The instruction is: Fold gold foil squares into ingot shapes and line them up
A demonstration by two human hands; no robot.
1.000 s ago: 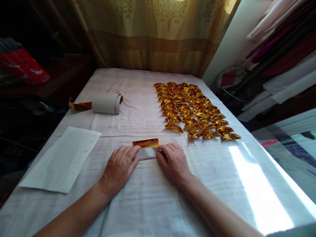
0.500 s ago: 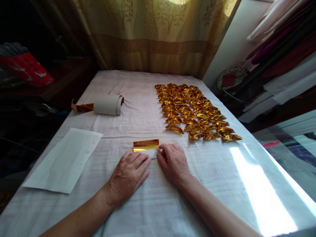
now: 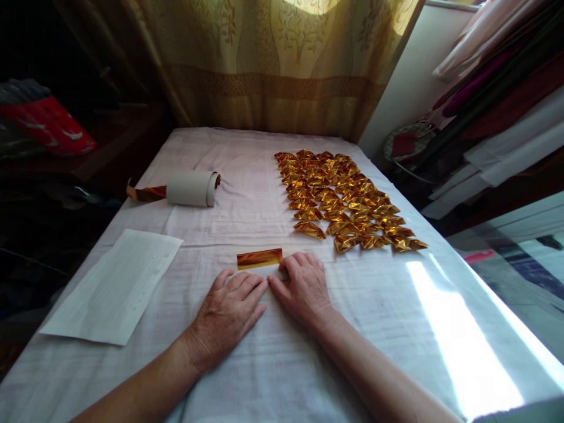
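Note:
A small sheet of gold foil paper [image 3: 259, 258] lies on the cloth in front of me. Its far strip shows shiny gold, and its near part is folded over with the pale back up. My left hand [image 3: 233, 305] rests on the near fold with its fingers laid flat. My right hand [image 3: 304, 288] has the sheet's right end between its bent fingers and thumb. The thumb tip presses on the fold beside the left fingertips. The sheet's near edge is partly hidden by both hands.
Several rows of folded gold foil pieces [image 3: 348, 200] stand at the back right. A grey-white roll [image 3: 189, 188] with a foil strip lies back left, and a printed paper sheet [image 3: 117, 288] nearer. A curtain [image 3: 264, 82] hangs behind the cloth-covered table [image 3: 352, 364].
My right thumb has slid left along the fold until it meets the left fingertips. My left hand stays nearly where it was.

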